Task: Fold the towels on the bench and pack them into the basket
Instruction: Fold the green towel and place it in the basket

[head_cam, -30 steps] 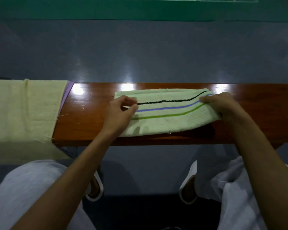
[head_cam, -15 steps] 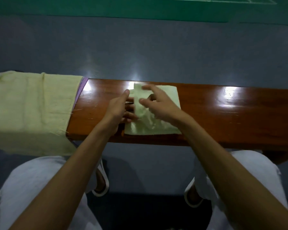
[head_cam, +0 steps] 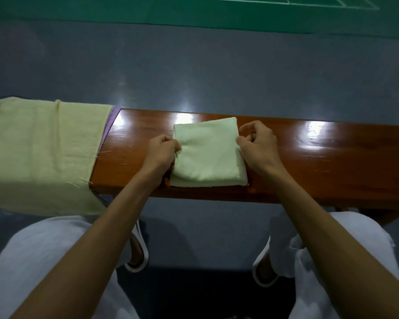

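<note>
A folded towel (head_cam: 207,155) on the bench (head_cam: 332,162)

Nearest, white-trousered knees (head_cam: 44,261) and slippers (head_cam: 138,256). The folded towel lies between the hands: the left hand (head_cam: 162,149) pinches its edge, the right hand (head_cam: 258,146) curls at the other (grip unclear). Left of them drapes a yellow towel (head_cam: 44,153), cut off by the frame. Beyond, grey floor (head_cam: 194,65), then green court (head_cam: 148,10).

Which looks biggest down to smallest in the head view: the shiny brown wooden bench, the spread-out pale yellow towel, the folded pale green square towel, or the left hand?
1. shiny brown wooden bench
2. spread-out pale yellow towel
3. folded pale green square towel
4. left hand
</note>
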`<state>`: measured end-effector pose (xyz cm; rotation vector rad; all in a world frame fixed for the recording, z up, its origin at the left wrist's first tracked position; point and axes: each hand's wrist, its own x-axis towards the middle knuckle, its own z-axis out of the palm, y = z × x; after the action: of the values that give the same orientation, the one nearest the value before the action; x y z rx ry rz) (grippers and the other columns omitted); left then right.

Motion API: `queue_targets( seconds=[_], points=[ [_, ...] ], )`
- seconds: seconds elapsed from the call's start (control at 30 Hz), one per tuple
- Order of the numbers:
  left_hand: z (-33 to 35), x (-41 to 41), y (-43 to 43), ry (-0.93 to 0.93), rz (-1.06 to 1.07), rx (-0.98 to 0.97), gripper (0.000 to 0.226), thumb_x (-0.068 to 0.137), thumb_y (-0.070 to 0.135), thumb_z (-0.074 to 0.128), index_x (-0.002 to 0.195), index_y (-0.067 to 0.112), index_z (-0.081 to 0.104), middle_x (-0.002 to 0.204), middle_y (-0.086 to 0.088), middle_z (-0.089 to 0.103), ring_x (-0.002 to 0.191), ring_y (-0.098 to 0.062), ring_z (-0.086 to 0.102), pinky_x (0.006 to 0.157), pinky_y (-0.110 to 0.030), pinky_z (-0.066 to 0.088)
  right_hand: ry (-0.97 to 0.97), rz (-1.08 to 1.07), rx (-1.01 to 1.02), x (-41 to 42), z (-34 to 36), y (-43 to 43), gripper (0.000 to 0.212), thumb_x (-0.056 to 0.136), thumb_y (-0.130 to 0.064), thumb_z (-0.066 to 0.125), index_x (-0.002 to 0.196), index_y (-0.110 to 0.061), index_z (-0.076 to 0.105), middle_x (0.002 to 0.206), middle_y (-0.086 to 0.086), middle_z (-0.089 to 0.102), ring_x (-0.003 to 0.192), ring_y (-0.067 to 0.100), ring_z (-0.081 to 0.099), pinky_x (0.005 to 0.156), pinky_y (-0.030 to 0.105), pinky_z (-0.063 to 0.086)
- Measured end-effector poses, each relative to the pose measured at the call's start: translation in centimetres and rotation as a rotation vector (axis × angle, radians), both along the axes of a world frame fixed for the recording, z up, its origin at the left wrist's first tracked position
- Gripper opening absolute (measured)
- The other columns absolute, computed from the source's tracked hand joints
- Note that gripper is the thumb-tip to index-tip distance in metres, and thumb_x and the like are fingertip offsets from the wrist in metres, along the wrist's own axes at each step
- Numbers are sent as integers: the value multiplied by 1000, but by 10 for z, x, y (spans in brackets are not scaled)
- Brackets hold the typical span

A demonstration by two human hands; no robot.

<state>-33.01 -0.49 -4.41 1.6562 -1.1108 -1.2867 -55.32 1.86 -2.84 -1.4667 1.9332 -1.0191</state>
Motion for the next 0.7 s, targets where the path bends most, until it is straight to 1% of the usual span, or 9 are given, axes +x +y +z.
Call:
queue_targets(
  seconds=[0.1,0.23,0.3,0.37,0.4,0.47,0.53,0.57,0.7],
  points=[
    [-1,5,1,-175,-8,-46,14,91,21,67,82,14,59,73,-2,58,62,-19,55,53,-30,45,50,9,6,2,-2,2,21,96,-19,65,116,-14,60,85,-4,59,74,9,57,67,27,50],
    [-5,1,8,-757,16,-271,36,92,52,65,102,18,57,98,2,60,84,-17,57,70,-32,48,256,-17,-150,9,-6,2,23,93,-21,68,114,-13,60,90,-6,59,74,7,54,64,20,42],
    [-6,-8,10,-804,-38,-493,37,96,49,59,114,17,55,113,-2,55,97,-18,53,80,-34,46,372,51,-233,17,-8,3,27,92,-19,67,116,-11,59,102,0,59,86,12,53,68,18,40],
    [-8,-19,11,-828,-218,-656,42,102,45,49,131,16,53,131,-5,53,116,-20,50,96,-37,46,485,161,-259,27,-14,2,38,92,-23,63,127,-8,58,124,9,58,111,21,52,88,27,48],
    [-11,-24,11,-861,-324,-690,48,104,45,42,142,17,48,144,-6,49,131,-21,45,108,-40,41,539,223,-236,30,-18,1,46,94,-27,57,136,-7,54,139,12,53,128,26,47,104,37,46],
    [-18,-32,13,-901,-509,-630,62,107,51,21,161,21,23,169,-5,21,157,-22,14,127,-44,15,614,375,-107,35,-26,1,64,99,-35,36,157,-9,32,166,13,26,155,31,18,125,49,22],
    [-30,-34,15,-970,-611,-487,69,103,59,-1,164,27,-5,172,0,-10,157,-18,-17,126,-47,-9,700,488,43,36,-35,-1,67,103,-37,21,164,-15,5,172,6,-3,158,26,-9,127,53,3],
    [-35,-34,15,-1016,-623,-439,70,102,61,-5,163,28,-11,171,0,-17,155,-18,-23,125,-47,-14,739,514,89,35,-39,-2,66,105,-38,19,164,-16,-2,171,4,-10,157,24,-15,127,54,0],
    [-38,-34,14,-1080,-585,-380,73,103,63,-2,163,22,-12,170,-3,-21,154,-17,-25,124,-48,-17,795,497,144,31,-44,-5,68,107,-45,14,162,-14,-10,170,5,-17,155,21,-20,127,53,-3]
  ],
)
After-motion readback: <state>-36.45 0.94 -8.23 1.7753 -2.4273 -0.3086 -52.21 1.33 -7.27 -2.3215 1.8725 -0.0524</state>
